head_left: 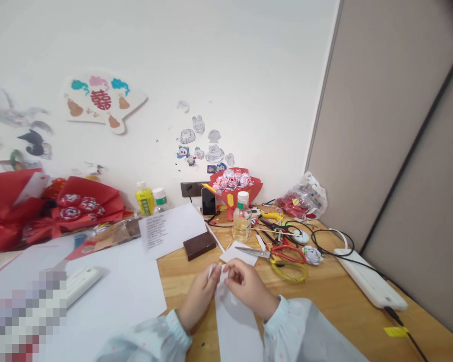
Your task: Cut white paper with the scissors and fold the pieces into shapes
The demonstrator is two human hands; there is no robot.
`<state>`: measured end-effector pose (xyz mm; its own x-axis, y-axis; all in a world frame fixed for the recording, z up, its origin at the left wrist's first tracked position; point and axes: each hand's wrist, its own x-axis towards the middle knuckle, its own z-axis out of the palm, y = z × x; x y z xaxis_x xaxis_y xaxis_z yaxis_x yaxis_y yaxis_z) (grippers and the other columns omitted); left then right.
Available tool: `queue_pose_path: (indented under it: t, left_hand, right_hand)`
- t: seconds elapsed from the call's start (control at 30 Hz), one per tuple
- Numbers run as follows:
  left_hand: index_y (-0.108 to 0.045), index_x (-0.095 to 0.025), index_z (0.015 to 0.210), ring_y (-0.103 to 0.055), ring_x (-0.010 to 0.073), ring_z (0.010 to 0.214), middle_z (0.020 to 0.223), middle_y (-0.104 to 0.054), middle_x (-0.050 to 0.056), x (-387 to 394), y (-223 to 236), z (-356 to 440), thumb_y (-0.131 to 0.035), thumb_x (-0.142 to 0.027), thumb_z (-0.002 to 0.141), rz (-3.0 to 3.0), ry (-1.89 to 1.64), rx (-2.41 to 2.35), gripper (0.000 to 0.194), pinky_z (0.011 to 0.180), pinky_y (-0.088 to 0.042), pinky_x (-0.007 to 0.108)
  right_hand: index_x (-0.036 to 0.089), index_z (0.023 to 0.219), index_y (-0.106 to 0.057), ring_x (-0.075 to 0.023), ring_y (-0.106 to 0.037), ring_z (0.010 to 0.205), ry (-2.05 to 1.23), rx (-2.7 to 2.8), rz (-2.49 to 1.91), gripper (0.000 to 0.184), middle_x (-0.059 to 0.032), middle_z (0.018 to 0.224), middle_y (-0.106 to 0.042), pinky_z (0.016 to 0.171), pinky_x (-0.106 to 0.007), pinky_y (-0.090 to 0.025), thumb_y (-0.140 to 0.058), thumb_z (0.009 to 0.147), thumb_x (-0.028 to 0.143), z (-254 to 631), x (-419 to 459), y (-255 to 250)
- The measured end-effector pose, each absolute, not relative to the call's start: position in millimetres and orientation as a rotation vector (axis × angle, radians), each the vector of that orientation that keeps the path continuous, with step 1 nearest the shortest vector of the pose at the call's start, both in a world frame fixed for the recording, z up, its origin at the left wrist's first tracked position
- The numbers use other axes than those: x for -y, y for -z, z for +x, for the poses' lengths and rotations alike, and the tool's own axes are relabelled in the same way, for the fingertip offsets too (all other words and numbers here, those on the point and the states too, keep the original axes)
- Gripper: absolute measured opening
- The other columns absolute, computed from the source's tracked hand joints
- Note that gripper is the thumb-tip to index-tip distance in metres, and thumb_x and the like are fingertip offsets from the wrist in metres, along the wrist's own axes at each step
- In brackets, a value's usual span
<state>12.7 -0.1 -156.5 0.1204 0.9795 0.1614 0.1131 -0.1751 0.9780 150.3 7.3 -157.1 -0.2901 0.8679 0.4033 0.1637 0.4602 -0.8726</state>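
Observation:
My left hand [199, 296] is closed, thumb and fingers pinching a small piece of white paper [212, 271]. Right beside it, my right hand [249, 286] is closed too, its fingertips bent together at the same paper; the exact grip is partly hidden. Below both hands a long white paper strip [236, 327] runs toward me. Whether it joins the pinched piece I cannot tell. Just beyond my fingers lie a small white paper sheet [232, 253] and scissors [290, 254] with red and yellow handle loops. A dark brown block [199, 246] sits a little behind my left hand.
Large white sheets [113, 286] cover the left side, with a handwritten page [173, 229] behind. A bottle [242, 221], a red-wrapped flower bouquet [232, 183] and a phone [209, 202] stand at the back. On the right are a paper flower [312, 255], cables and a white power strip [373, 281].

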Motion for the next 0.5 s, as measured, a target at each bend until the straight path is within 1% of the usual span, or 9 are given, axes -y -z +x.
queue_pose_path:
  t: [0.03, 0.07, 0.1, 0.2, 0.3, 0.37, 0.43, 0.5]
  left_hand:
    - [-0.039, -0.021, 0.059, -0.029, 0.0102, 0.049, 0.055, -0.033, -0.006, 1, 156, 12, -0.047, -0.064, 0.072, 1.534, -1.125, -1.098, 0.046, 0.044, -0.026, 0.022]
    - [-0.039, -0.021, 0.059, -0.026, 0.0099, 0.048, 0.054, -0.031, -0.006, 4, 155, 13, -0.045, -0.065, 0.072, 1.534, -1.093, -1.066, 0.047, 0.043, -0.024, 0.022]
    - [-0.039, -0.021, 0.059, -0.024, 0.0098, 0.046, 0.053, -0.029, -0.007, 6, 153, 13, -0.042, -0.066, 0.073, 1.515, -1.068, -1.042, 0.047, 0.042, -0.022, 0.023]
    - [-0.039, -0.022, 0.053, -0.022, 0.0106, 0.044, 0.048, -0.028, -0.006, 15, 143, 16, -0.033, -0.069, 0.074, 1.493, -1.028, -1.047, 0.052, 0.043, -0.021, 0.025]
    - [-0.039, -0.023, 0.045, -0.025, 0.0116, 0.041, 0.042, -0.031, -0.004, 20, 134, 18, -0.029, -0.068, 0.076, 1.555, -0.962, -1.082, 0.056, 0.044, -0.023, 0.026]
    - [-0.039, -0.023, 0.043, -0.026, 0.0115, 0.039, 0.039, -0.031, -0.004, 20, 132, 17, -0.029, -0.067, 0.076, 1.570, -0.925, -1.090, 0.056, 0.043, -0.023, 0.026]
    - [-0.039, -0.024, 0.043, -0.025, 0.0110, 0.036, 0.037, -0.029, -0.005, 19, 133, 16, -0.028, -0.067, 0.077, 1.561, -0.879, -1.084, 0.056, 0.040, -0.021, 0.025]
    - [-0.039, -0.024, 0.043, -0.025, 0.0105, 0.034, 0.035, -0.029, -0.005, 17, 136, 16, -0.026, -0.067, 0.077, 1.545, -0.832, -1.062, 0.057, 0.038, -0.020, 0.025]
  right_hand:
    - [0.017, 0.093, -0.056, -0.0094, -0.047, 0.056, -0.934, 1.730, -0.818, 0.019, 0.0047, 0.064, -0.050, 0.053, -0.019, -0.037, -0.055, 0.074, 0.016, 154, -7, 152]
    - [0.017, 0.097, -0.057, -0.0102, -0.049, 0.060, -0.940, 1.735, -0.766, 0.021, 0.0029, 0.068, -0.053, 0.055, -0.020, -0.038, -0.054, 0.076, 0.019, 157, -7, 148]
    - [0.017, 0.096, -0.059, -0.0110, -0.051, 0.063, -0.930, 1.762, -0.730, 0.019, 0.0012, 0.071, -0.054, 0.057, -0.021, -0.039, -0.055, 0.078, 0.022, 159, -7, 144]
    - [0.017, 0.083, -0.066, -0.0125, -0.052, 0.067, -0.850, 1.842, -0.713, 0.014, -0.0012, 0.073, -0.057, 0.060, -0.023, -0.040, -0.057, 0.079, 0.026, 162, -8, 140]
    - [0.017, 0.085, -0.068, -0.0124, -0.051, 0.066, -0.825, 1.856, -0.735, 0.014, -0.0008, 0.071, -0.057, 0.058, -0.023, -0.039, -0.060, 0.079, 0.027, 162, -9, 142]
    - [0.017, 0.079, -0.068, -0.0119, -0.050, 0.064, -0.813, 1.897, -0.734, 0.012, 0.0005, 0.067, -0.056, 0.057, -0.022, -0.038, -0.059, 0.080, 0.026, 161, -9, 144]
    - [0.017, 0.069, -0.065, -0.0115, -0.049, 0.062, -0.757, 1.950, -0.759, 0.015, 0.0020, 0.062, -0.053, 0.057, -0.022, -0.036, -0.059, 0.080, 0.023, 161, -9, 146]
    - [0.017, 0.064, -0.062, -0.0113, -0.048, 0.061, -0.674, 1.983, -0.808, 0.016, 0.0028, 0.061, -0.052, 0.058, -0.022, -0.035, -0.059, 0.079, 0.021, 160, -8, 147]
